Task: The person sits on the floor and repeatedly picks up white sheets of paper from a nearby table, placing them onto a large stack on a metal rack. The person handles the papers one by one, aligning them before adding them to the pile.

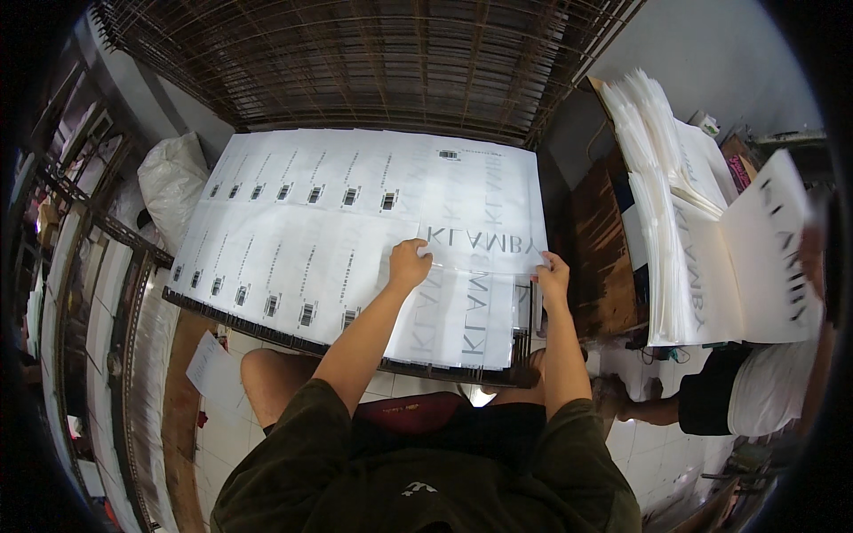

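Note:
Rows of overlapping white printed plastic sheets lie across the rack's top tray, with dark lettering and small barcode blocks showing. At the right end of the rows, a white printed sheet with large grey letters stretches between my hands. My left hand is closed at its near left edge, with the fingertips pinched together. My right hand pinches its near right corner beside the tray's edge. Under its near edge, more lettered sheets show.
Raised wire rack trays stand tilted behind the sheets. At right, a stack of white sheets rests on a table, where another person lifts a printed sheet. Metal shelving and a white sack stand at left.

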`<state>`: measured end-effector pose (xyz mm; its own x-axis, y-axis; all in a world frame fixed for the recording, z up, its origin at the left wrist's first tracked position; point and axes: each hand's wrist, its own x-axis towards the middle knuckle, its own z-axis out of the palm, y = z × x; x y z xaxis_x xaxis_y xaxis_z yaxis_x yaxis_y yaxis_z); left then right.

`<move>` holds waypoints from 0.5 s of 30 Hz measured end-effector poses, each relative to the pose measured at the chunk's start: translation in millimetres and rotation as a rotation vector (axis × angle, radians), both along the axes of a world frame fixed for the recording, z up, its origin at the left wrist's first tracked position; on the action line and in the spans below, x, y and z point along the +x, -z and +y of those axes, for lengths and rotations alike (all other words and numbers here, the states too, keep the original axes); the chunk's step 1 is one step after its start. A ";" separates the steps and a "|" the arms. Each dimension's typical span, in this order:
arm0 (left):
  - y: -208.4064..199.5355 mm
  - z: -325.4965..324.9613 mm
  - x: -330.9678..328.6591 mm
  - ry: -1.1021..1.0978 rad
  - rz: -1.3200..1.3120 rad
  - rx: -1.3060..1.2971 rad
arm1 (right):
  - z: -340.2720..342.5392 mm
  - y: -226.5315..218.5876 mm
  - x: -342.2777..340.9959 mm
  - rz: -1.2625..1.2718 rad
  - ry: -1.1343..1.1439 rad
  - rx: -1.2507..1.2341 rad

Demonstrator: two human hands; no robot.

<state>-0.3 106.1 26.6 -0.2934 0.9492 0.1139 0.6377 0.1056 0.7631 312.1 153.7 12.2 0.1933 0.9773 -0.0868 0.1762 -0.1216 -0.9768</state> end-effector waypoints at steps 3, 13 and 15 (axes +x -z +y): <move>-0.6 0.3 -1.1 -0.013 -0.009 -0.021 | -2.1 0.4 2.7 -0.072 -0.001 -0.021; 4.4 -2.3 -5.0 -0.015 0.043 -0.013 | -4.7 5.6 2.0 -0.072 0.000 0.009; 1.0 -4.7 -4.5 -0.026 0.057 -0.019 | -5.0 7.8 1.7 -0.065 -0.008 0.015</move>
